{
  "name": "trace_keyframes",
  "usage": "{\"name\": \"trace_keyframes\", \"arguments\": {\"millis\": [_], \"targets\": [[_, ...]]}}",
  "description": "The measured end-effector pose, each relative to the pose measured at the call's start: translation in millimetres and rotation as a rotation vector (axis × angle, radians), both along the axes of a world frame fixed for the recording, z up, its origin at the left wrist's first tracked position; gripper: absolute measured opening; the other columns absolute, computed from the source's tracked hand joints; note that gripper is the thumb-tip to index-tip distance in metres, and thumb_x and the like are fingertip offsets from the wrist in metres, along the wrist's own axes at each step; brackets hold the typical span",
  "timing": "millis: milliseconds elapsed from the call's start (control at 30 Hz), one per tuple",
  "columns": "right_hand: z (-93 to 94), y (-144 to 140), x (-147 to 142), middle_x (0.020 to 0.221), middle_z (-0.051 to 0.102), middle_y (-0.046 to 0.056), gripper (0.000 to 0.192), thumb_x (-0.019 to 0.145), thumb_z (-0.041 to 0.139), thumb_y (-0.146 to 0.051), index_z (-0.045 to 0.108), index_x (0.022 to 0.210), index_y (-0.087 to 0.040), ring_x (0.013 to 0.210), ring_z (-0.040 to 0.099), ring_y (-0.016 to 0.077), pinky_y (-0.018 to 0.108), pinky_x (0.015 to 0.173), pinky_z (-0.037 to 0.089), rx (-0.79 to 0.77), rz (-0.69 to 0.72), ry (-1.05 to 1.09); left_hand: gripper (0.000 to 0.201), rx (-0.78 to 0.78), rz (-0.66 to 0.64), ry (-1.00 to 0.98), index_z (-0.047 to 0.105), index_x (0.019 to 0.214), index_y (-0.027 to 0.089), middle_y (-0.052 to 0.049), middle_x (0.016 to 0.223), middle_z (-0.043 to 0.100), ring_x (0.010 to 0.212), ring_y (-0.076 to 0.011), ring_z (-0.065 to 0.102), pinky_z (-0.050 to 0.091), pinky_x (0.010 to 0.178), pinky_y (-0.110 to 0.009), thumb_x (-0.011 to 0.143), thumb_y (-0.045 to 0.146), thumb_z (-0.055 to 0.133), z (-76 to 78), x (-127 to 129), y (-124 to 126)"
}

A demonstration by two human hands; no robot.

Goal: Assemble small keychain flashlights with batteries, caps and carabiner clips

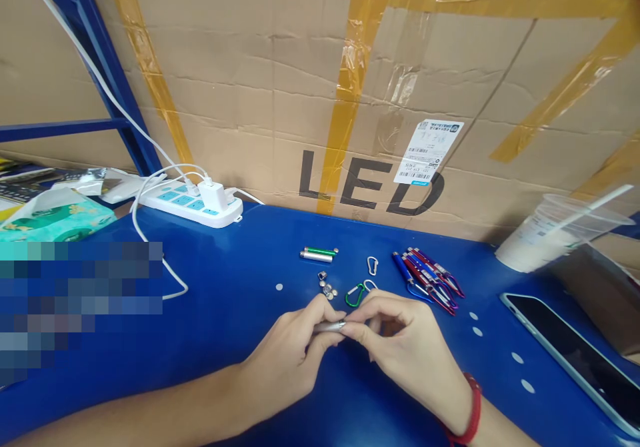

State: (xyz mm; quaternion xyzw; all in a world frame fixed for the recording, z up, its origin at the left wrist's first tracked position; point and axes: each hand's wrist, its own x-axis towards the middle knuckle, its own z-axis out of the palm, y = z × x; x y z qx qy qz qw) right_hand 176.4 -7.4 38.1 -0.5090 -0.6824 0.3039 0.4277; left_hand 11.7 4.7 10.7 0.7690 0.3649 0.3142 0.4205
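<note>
My left hand (303, 347) is closed around a small silver penlight tube (327, 327), held roughly level above the table. At the tube's right end, the thumb and forefinger of my right hand (400, 340) pinch it; whatever small part may sit between those fingertips is hidden. Just beyond my hands lie several button cells (329, 292) and a small metal piece (323, 276). A green carabiner (355, 295) and a silver carabiner (373, 265) rest near my right fingers, with another silver clip (370, 284) partly covered. Behind them are a green tube (320, 251) and a silver tube (316, 256).
Several red and blue penlights with carabiners (425, 277) lie to the right. Farther right are a phone (575, 360) and a tilted plastic cup with a straw (535, 240). A white power strip (193, 204) stands back left. A cardboard sheet (240, 100) walls the blue table's (235, 267) rear.
</note>
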Motion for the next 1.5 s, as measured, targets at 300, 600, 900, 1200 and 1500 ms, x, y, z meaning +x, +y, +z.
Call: {"name": "trace_keyframes", "arguments": {"millis": [300, 600, 900, 1200, 1500], "targets": [[2.4, 6, 4, 0.058, 0.062, 0.003, 0.035, 0.066, 0.067, -0.051, 0.068, 0.064, -0.016, 0.036, 0.048, 0.0075, 0.019, 0.034, 0.041, -0.143, 0.004, 0.044, 0.013, -0.099, 0.056, -0.065, 0.051, 0.089, 0.020, 0.001, 0.076, 0.064, 0.070, -0.0116, 0.060, 0.046, 0.063, -0.021, 0.085, 0.029, 0.044, 4.2, 4, 4], [9.3, 10, 11, 0.069, 0.065, 0.005, 0.035, 0.068, 0.065, -0.051, 0.070, 0.067, -0.016, 0.039, 0.051, 0.0071, 0.019, 0.038, 0.044, -0.150, 0.067, 0.023, 0.010, -0.150, 0.053, -0.101, 0.053, 0.087, 0.018, 0.000, 0.074, 0.065, 0.070, -0.0118, 0.061, 0.046, 0.066, -0.022, 0.083, 0.026, 0.047, 13.0, 5, 3], [14.5, 8, 14, 0.061, 0.063, 0.003, 0.035, 0.072, 0.063, -0.050, 0.065, 0.059, -0.018, 0.045, 0.052, 0.0095, 0.020, 0.041, 0.043, 0.085, 0.031, -0.216, 0.020, -0.054, -0.029, -0.023, 0.051, 0.096, 0.018, 0.000, 0.075, 0.065, 0.066, -0.0108, 0.059, 0.044, 0.062, -0.020, 0.086, 0.031, 0.041, 9.8, 0, 6], [8.4, 8, 11, 0.057, 0.061, 0.002, 0.033, 0.070, 0.064, -0.050, 0.065, 0.065, -0.017, 0.038, 0.052, 0.0103, 0.022, 0.040, 0.044, 0.063, 0.019, -0.134, 0.023, 0.139, 0.006, 0.039, 0.054, 0.104, 0.023, 0.000, 0.086, 0.065, 0.071, -0.0111, 0.059, 0.042, 0.063, -0.019, 0.086, 0.030, 0.041, 16.8, -5, 6], [8.5, 9, 12, 0.065, 0.062, 0.003, 0.036, 0.071, 0.063, -0.051, 0.066, 0.064, -0.016, 0.041, 0.052, 0.0089, 0.022, 0.042, 0.043, 0.059, 0.068, -0.128, 0.026, 0.096, -0.048, 0.031, 0.054, 0.075, 0.017, 0.002, 0.067, 0.057, 0.061, -0.0084, 0.052, 0.038, 0.060, -0.018, 0.089, 0.028, 0.035, 12.9, -2, 7]]}}
